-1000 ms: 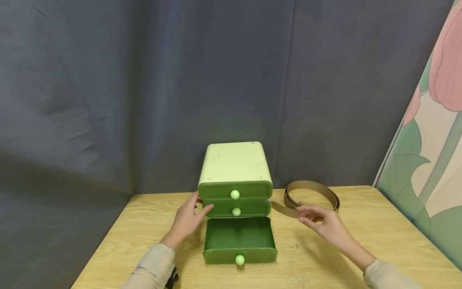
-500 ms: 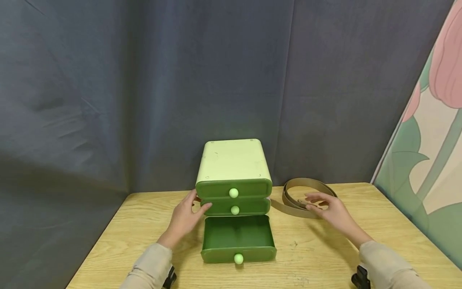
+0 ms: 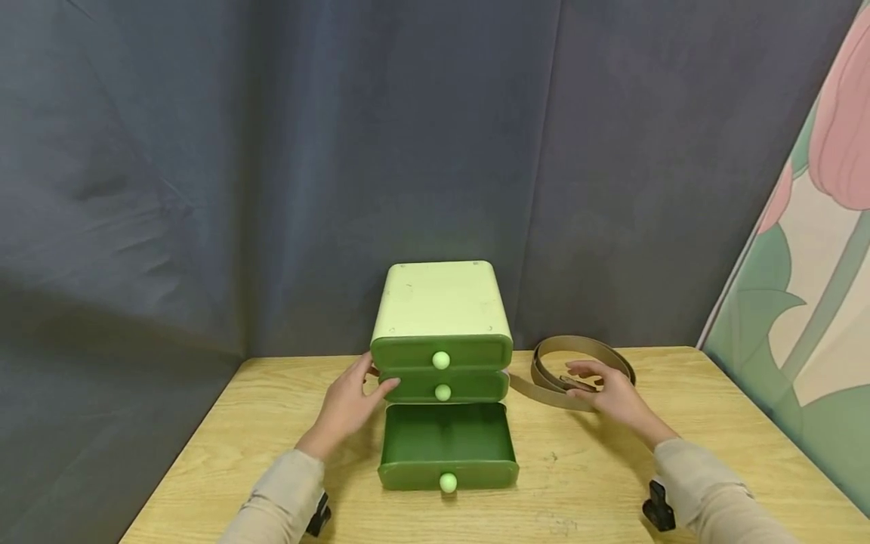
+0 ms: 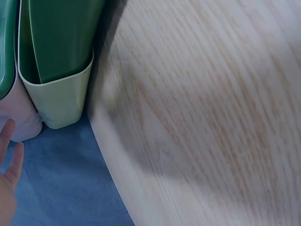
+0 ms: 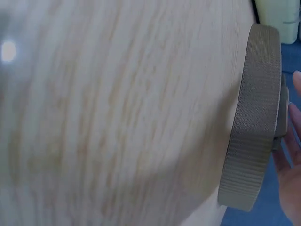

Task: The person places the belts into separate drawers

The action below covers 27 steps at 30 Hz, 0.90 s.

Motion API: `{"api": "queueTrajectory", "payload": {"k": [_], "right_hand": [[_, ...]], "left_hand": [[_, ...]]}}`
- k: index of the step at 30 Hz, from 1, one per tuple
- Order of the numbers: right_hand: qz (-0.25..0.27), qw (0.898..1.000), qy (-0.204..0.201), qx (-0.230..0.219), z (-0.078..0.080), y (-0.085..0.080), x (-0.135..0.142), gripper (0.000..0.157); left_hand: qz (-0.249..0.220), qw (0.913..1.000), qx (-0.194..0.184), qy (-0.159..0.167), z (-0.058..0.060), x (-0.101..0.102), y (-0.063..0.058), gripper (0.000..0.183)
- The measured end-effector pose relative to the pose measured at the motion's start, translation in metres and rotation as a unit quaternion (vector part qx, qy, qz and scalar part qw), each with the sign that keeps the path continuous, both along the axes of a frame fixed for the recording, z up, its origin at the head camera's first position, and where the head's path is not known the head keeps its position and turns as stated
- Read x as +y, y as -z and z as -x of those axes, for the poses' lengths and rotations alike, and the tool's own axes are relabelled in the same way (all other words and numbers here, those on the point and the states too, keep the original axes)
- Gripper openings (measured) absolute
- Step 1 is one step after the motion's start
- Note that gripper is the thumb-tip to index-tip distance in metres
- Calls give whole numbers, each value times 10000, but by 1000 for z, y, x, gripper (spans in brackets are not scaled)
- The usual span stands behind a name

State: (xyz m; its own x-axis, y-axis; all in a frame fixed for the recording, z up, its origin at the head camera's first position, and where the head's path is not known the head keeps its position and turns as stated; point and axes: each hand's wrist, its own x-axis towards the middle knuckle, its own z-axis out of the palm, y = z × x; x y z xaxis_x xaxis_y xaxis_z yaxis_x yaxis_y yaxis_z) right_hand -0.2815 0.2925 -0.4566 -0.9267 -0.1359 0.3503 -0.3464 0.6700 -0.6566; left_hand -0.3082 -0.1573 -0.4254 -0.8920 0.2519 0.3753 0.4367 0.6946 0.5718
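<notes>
A green drawer unit (image 3: pixel 440 298) with three stacked drawers stands mid-table. Its bottom drawer (image 3: pixel 476 476) is pulled out and bare inside; the upper two are closed. My left hand (image 3: pixel 345 404) rests against the unit's left side, thumb at the middle drawer's front. In the left wrist view its fingers (image 4: pixel 15 165) are straight and spread beside the pale casing. To the right lies a coiled khaki belt (image 3: pixel 581 344) with a woven texture. My right hand (image 3: pixel 617 397) is over its near side, thumb and fingers apart around the buckle area, which is partly hidden.
The wooden table (image 3: pixel 578 499) ends at a dark curtain (image 3: pixel 421 151) behind the unit. A flowered panel (image 3: pixel 809 317) stands along the right. A strip of the belt runs left to the unit's side. Small black devices (image 3: pixel 659 506) hang under both wrists.
My right hand has moved right and away from the belt's loose end near the unit, to the coil's near side. My left hand stays at the unit, and the drawers stand unchanged.
</notes>
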Motion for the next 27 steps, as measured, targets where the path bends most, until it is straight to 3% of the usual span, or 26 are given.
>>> {"api": "queueTrajectory", "payload": {"k": [9,17,27], "right_hand": [[26,9992,-31,-406,4,18,10,53],[-61,9985,-183,-517,8,21,3,53],[-152,9982,9,-577,9,22,3,36]], "left_hand": [[88,9999,-133,-2,-1,0,4,50],[94,9998,-155,-95,-1,-2,2,47],[44,9999,-126,-4,-1,0,1,50]]}}
